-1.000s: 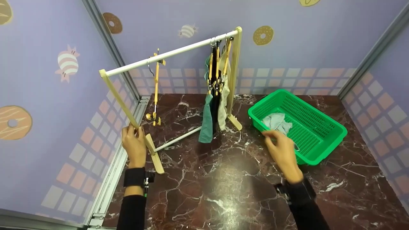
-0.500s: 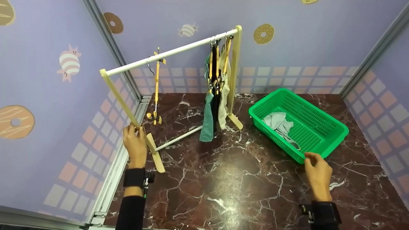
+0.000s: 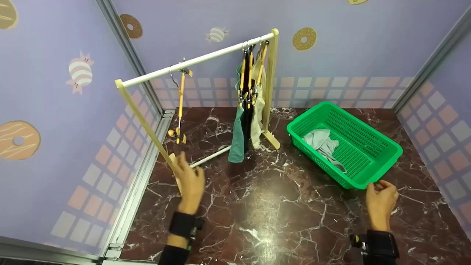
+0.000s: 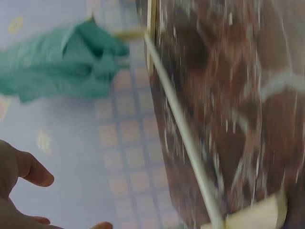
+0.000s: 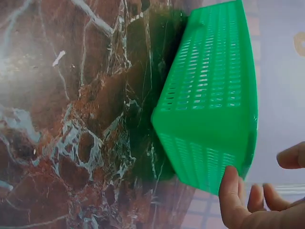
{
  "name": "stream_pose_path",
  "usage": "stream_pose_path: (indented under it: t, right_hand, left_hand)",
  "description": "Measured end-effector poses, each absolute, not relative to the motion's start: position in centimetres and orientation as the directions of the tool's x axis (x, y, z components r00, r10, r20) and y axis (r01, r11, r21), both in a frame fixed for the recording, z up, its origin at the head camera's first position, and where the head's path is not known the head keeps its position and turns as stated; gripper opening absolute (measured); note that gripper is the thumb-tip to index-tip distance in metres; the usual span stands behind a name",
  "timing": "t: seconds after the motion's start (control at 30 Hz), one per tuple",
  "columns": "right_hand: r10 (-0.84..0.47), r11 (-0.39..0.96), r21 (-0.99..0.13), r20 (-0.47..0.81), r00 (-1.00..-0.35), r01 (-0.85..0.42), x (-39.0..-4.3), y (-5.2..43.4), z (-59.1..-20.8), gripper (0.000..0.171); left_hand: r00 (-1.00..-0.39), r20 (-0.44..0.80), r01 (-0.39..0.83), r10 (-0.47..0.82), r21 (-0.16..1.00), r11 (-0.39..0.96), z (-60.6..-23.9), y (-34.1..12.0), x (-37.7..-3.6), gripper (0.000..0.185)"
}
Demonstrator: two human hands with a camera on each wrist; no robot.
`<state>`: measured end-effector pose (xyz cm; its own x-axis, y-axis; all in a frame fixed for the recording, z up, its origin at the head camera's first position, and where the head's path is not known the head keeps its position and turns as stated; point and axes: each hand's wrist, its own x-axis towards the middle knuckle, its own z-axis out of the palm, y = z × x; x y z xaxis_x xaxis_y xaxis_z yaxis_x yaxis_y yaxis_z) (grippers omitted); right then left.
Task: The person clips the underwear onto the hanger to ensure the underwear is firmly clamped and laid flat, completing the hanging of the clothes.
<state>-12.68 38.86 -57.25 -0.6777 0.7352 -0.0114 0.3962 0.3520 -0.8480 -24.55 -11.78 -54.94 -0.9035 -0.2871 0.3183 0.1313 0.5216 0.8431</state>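
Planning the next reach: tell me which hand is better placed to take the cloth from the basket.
Right, probably. The right hand sits at the near corner of the basket that holds the cloth; the left hand is across the table by the rack's post.

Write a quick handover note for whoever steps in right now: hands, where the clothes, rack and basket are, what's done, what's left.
Left hand: open, holding nothing, in front of the rack's near post.
Right hand: open, thumb at the near corner of the green basket.
Done: three garments hang at the rack's far end.
Left: one grey garment lies in the basket; one empty hanger waits on the rail.
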Motion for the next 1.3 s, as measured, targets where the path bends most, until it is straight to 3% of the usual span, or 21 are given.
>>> stream_pose_path:
  t: [0.13, 0.3, 0.53, 0.77, 0.93, 1.03, 1.17, 1.3]
  right_hand:
    - [0.706, 0.242, -0.877, -0.135, -0.695, 0.415, -13.2, 39.8, -57.5, 0.07]
    - [0.57, 0.041, -0.906, -0.325, -0.755, 0.421, -13.4, 40.4, -57.9, 0.086]
    - [0.448, -0.301, -0.92, -0.37, -0.814, 0.252, -13.7, 40.0, -58.4, 0.072]
    - [0.489, -0.304, -0.928, -0.347, -0.8, 0.216, -14.0, 39.7, -58.3, 0.047]
    - [0.491, -0.271, -0.937, -0.332, -0.805, 0.22, -13.8, 39.7, -58.3, 0.027]
    - [0.497, -0.258, -0.94, -0.328, -0.803, 0.224, -13.7, 39.8, -58.3, 0.024]
    - [0.522, -0.192, -0.946, -0.323, -0.789, 0.259, -13.7, 39.7, -58.5, 0.026]
    - [0.543, -0.128, -0.949, -0.31, -0.78, 0.287, -13.8, 39.5, -58.6, 0.028]
  left_hand:
    - [-0.924, 0.32, 0.154, -0.21, 0.812, 0.562, -55.8, -8.5, -23.9, 0.068]
    - [-0.944, 0.293, 0.163, -0.148, 0.811, 0.563, -56.5, -5.0, -23.1, 0.067]
    - [-0.941, 0.329, 0.22, -0.081, 0.775, 0.593, -57.3, -2.1, -22.5, 0.061]
    - [-0.967, 0.253, 0.192, -0.018, 0.779, 0.597, -57.5, 0.6, -22.4, 0.058]
    - [-0.991, 0.101, 0.135, 0.09, 0.773, 0.62, -57.1, 3.7, -22.2, 0.061]
    - [-0.98, 0.019, 0.14, 0.2, 0.777, 0.614, -56.7, 5.8, -22.3, 0.063]
    - [-0.925, 0.007, 0.254, 0.379, 0.752, 0.608, -56.1, 9.4, -23.3, 0.056]
    - [-0.844, 0.069, 0.449, 0.532, 0.633, 0.63, -55.6, 13.6, -24.6, 0.048]
